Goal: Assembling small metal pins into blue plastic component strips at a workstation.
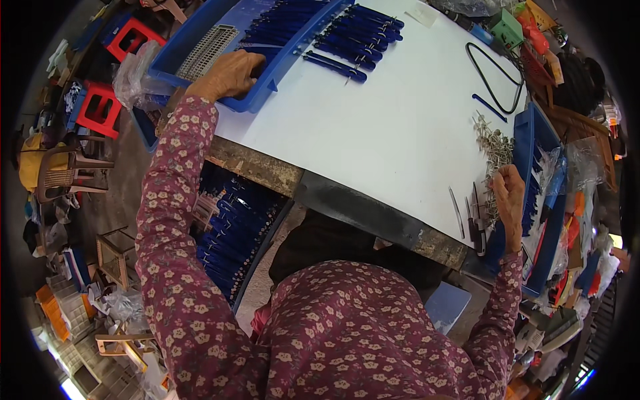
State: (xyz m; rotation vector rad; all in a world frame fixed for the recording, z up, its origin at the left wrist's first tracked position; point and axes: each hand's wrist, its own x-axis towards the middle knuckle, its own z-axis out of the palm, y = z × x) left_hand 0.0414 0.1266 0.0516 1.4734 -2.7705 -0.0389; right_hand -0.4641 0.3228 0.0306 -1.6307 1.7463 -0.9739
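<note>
My left hand (230, 75) reaches over the near edge of a large blue tray (267, 90), its fingers curled down; what they hold, if anything, is hidden. Beyond it in the tray lie many dark blue rod-like pieces (287, 27) and a pale grid-patterned strip (208, 50). To the right, my right hand (509, 200) has its fingers pressed together at the near end of a pile of small metal parts (495, 143). Any part between those fingertips is too small to make out. A row of blue rod-like pieces (357, 40) with small metal fittings lies beside the tray.
Slim pointed tools (475, 220) lie by my right hand on the white tabletop (373, 133). Farther back are a dark loop (497, 80) and a single blue rod (489, 108). Another blue tray (527, 143) stands at the right edge. Below the table, a container holds many blue pieces (233, 233).
</note>
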